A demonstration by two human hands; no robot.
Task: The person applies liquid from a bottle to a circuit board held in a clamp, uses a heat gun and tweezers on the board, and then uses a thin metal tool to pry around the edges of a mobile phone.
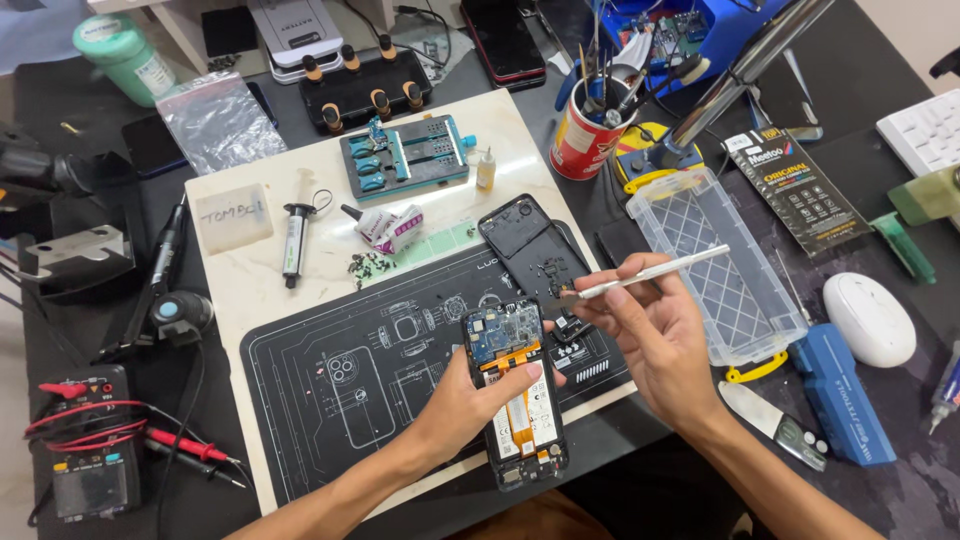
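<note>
An opened smartphone [519, 390], its back cover removed so that the blue circuit board, an orange flex cable and the battery are exposed, is held over the near edge of a black repair mat [400, 380] printed with white phone diagrams. It is gripped by the left hand [468, 405], whose fingers are wrapped under the body while the thumb is pressed across its middle. Thin metal tweezers [640, 275] are pinched between the thumb and fingers of the right hand [655, 335], closed tightly around the shaft; the tip is pointed left, just above the phone's top corner. Whether anything is caught in the tip cannot be told. The phone's detached black back cover [530, 250] is laid on the mat just beyond. A clear plastic tray [715, 265] is seen to the right, and a red tool cup [585, 135] farther back
</note>
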